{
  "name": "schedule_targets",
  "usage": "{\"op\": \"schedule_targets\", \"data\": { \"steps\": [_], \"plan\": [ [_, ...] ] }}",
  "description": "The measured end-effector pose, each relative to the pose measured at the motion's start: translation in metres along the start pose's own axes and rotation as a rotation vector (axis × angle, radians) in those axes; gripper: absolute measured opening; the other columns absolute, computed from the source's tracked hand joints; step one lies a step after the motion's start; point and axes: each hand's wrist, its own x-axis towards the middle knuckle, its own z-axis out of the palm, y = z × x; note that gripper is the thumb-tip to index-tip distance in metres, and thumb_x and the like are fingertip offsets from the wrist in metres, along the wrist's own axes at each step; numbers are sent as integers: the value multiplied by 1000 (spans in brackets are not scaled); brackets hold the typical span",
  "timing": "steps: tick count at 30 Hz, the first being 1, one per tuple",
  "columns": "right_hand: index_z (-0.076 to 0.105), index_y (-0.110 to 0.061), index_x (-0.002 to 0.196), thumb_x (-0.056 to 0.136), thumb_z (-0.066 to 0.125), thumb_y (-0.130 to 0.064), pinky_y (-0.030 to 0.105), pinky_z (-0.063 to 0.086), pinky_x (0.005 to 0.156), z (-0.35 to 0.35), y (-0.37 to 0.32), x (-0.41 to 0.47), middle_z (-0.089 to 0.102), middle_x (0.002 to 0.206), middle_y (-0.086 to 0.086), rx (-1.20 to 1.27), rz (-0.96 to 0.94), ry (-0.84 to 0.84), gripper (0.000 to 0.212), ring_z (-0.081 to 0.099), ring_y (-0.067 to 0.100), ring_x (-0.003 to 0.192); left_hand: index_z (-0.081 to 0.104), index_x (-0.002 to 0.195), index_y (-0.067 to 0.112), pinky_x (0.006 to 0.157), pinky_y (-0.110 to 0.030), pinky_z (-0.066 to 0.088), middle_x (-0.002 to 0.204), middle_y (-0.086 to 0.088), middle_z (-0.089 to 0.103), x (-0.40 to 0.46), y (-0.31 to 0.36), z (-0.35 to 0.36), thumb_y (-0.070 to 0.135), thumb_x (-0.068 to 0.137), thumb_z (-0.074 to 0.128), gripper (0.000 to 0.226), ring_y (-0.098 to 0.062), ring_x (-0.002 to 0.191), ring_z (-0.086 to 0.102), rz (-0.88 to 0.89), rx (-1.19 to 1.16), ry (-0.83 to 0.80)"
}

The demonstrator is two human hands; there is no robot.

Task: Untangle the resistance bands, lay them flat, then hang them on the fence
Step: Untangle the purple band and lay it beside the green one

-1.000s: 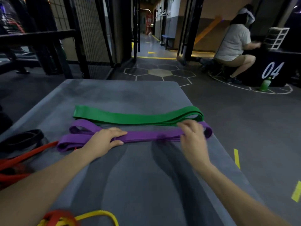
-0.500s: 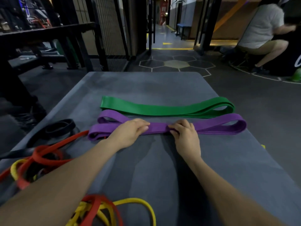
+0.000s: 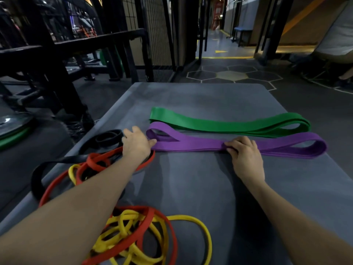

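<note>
Purple band (image 3: 200, 145), laid flat beside the green band (image 3: 219, 125), pressed by the curled right hand (image 3: 243, 152); the relaxed left hand (image 3: 136, 143) has been shifted toward the tangled bands (image 3: 99, 163).

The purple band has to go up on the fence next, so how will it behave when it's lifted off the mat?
The purple band will probably droop: it lies limp in flat folded layers with loose loops at both ends. It looks thin, so likely light. The right hand gripping mid-length suggests both ends would sag.
</note>
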Motion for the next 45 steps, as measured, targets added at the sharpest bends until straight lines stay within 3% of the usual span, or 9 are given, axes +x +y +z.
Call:
{"op": "schedule_targets", "data": {
  "steps": [6, 10, 17, 22, 25, 28, 38, 42, 45],
  "plan": [
    [71, -14, 100, 87, 60, -14, 42, 45, 74, 1, 1, 0, 61, 99, 5, -3, -14, 6, 17, 49, 31, 89, 42, 124, -1, 99, -45, 37, 130, -25, 48, 12, -4, -5, 51, 90, 49, 63, -41, 122, 43, 40, 142, -91],
    [71, -12, 101, 88, 59, -14, 42, 43, 75, 1, 0, -1, 61, 100, 6, -2, -7, 6, 17, 48, 31, 89, 50, 118, 2, 101, -46, 33, 129, -23, 47, 9, -8, -5, 27, 97, 33, 37, -40, 121, 41, 83, 174, -104],
    [70, -13, 104, 89, 58, -14, 41, 43, 78, -3, -3, -2, 60, 102, 5, 2, 9, -13, 19, 48, 30, 93, 47, 118, -5, 93, -41, 43, 125, -26, 54, 4, -12, -8, 32, 94, 52, 45, -39, 117, 51, -36, 46, -87],
    [70, -12, 102, 88, 59, -14, 43, 45, 76, -2, -4, -2, 61, 100, 5, 9, 0, -6, 18, 50, 31, 93, 58, 98, -1, 79, -37, 43, 110, -22, 63, 5, -9, -25, 32, 85, 66, 37, -35, 102, 58, 59, -159, 38],
    [71, -12, 100, 87, 60, -13, 43, 45, 74, -1, -2, -1, 61, 98, 6, -9, -13, 6, 17, 50, 32, 89, 57, 103, 5, 91, -36, 47, 102, -12, 63, 11, 12, -44, 19, 82, 70, 28, -29, 100, 60, 205, -572, 154],
    [70, -13, 101, 87, 60, -14, 43, 46, 73, 1, -1, 0, 61, 99, 5, -26, -19, 1, 17, 50, 32, 88, 54, 99, 10, 79, -25, 44, 87, 1, 57, 17, 34, -55, 15, 84, 68, 21, -16, 84, 55, 301, -675, 187],
    [71, -14, 104, 87, 61, -14, 39, 45, 71, 5, 3, -1, 61, 99, 4, -50, -37, 20, 19, 51, 29, 86, 57, 107, 3, 91, -35, 42, 119, -19, 54, 45, 4, 1, 20, 81, 71, 34, -34, 104, 55, -6, -424, 160],
    [70, -13, 107, 88, 59, -14, 38, 43, 73, 3, 2, -2, 61, 102, 4, -56, -30, 4, 22, 51, 28, 89, 59, 97, 12, 86, -44, 44, 109, -11, 52, 31, 6, 5, 12, 85, 61, 12, -33, 104, 50, 329, -83, 290],
    [70, -13, 108, 89, 58, -14, 38, 43, 74, 2, 1, -3, 61, 103, 4, -61, -23, -3, 22, 50, 28, 90, 63, 102, 14, 83, -42, 45, 105, -7, 58, 16, 10, 15, 21, 90, 55, 17, -28, 101, 54, 717, 168, 208]
  ]
}}
